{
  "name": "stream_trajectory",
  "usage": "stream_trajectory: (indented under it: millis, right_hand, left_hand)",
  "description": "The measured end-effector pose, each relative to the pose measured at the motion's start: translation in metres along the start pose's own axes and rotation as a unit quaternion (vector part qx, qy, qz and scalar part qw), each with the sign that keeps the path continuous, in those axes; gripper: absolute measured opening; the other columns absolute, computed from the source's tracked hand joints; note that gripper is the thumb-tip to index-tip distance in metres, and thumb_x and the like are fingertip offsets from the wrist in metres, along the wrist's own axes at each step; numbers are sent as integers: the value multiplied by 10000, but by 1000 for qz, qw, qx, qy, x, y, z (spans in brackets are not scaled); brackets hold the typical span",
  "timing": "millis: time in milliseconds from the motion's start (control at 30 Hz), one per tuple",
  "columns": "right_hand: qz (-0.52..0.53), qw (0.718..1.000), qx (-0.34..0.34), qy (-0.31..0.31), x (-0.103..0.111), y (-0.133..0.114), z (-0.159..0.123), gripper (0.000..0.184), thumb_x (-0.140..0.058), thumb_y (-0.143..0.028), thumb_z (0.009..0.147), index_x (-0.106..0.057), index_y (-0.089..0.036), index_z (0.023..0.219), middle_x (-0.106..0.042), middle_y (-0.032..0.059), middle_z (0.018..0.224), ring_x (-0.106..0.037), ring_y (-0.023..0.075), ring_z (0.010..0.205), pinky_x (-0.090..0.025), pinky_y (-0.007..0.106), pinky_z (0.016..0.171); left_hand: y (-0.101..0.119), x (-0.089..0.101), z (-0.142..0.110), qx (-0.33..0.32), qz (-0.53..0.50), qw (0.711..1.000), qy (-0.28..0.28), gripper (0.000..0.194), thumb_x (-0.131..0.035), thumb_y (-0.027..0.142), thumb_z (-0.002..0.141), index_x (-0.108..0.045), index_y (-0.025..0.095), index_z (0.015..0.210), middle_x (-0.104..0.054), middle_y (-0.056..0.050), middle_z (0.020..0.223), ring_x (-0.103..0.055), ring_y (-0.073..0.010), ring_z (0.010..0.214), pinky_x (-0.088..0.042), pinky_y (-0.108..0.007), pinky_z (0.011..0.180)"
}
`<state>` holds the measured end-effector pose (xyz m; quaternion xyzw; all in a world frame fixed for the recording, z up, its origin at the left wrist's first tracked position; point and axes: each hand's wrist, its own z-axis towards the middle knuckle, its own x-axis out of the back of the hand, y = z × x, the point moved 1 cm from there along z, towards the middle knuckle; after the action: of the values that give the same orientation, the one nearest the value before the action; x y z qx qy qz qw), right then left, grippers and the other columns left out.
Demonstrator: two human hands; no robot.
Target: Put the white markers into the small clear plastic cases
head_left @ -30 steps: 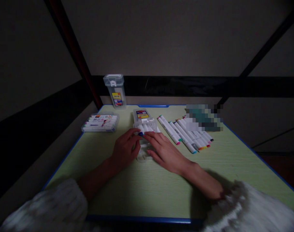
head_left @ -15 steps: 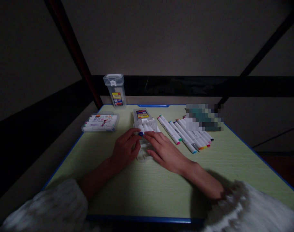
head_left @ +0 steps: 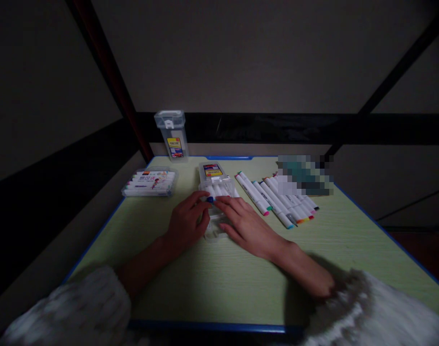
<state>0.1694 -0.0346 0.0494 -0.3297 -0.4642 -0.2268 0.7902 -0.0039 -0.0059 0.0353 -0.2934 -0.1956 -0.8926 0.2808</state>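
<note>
**Both hands at the near end of a clear marker case, blue cap between fingertips**

Dark blue cap (head_left: 210,199) at the near end of the clear case (head_left: 212,170), which is the landmark for everything else. Just beyond the cap, in the case, white markers (head_left: 219,190) side by side. On the near side of the case, a clear plastic section (head_left: 215,233), partly hidden by the hands.

Left of the case's near end, left hand (head_left: 187,220): thumb and index tips pinching the blue cap, other fingers curled. Right of the same end, right hand (head_left: 248,226): fingers outstretched and close together, tips beside the cap, thumb apart; firm contact with the cap impossible to tell.

Right of the case, loose markers (head_left: 287,202) in a slanting spread, tips pink, green, blue, yellow and red among others. Farther right, past these, a pixelated greenish item (head_left: 306,173).

Left of the case, a flat clear pack (head_left: 149,183) of white pens with a printed card. Behind and left of the case, an upright container (head_left: 171,139), yellow-labelled. Beneath the case, a pale green table (head_left: 205,293) with blue edging.
</note>
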Motion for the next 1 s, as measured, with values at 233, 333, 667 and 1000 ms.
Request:
stream_trajectory:
  millis: [233,333,667,1000]
  right_hand:
    - [-3,1000,-3,-7,0,0,0,423,-426,-243,892,-413,-93,1288,-445,149,1312,-395,267,1178,-404,477,972]
    - [-7,1000,-1,-6,0,0,0,417,-424,-241,894,-423,-82,1280,-448,150,1312,-389,269,1185,-399,468,981]
    - [-1,1000,1,-3,1,0,0,416,-436,-238,890,-420,-107,1285,-451,143,1310,-397,266,1183,-406,482,970]
    - [-10,1000,-1,-12,1,0,0,420,-438,-241,891,-426,-78,1277,-445,153,1316,-390,272,1184,-400,466,978]
  left_hand:
    - [1,1,1,-2,0,1000,-4,146,-458,93,782,-592,142,809,-614,-101,1015,-615,-140,741,-526,-272,696]
    - [1,1,1,-6,-2,1000,0,149,-454,90,781,-592,139,805,-613,-105,1009,-615,-142,740,-528,-271,685]
    - [1,0,1,-7,-4,1000,0,146,-458,86,775,-594,130,800,-610,-115,1016,-606,-141,721,-524,-272,676]
    - [1,0,1,-8,-2,1000,0,134,-461,89,782,-584,140,802,-607,-103,1019,-604,-130,716,-520,-260,677]
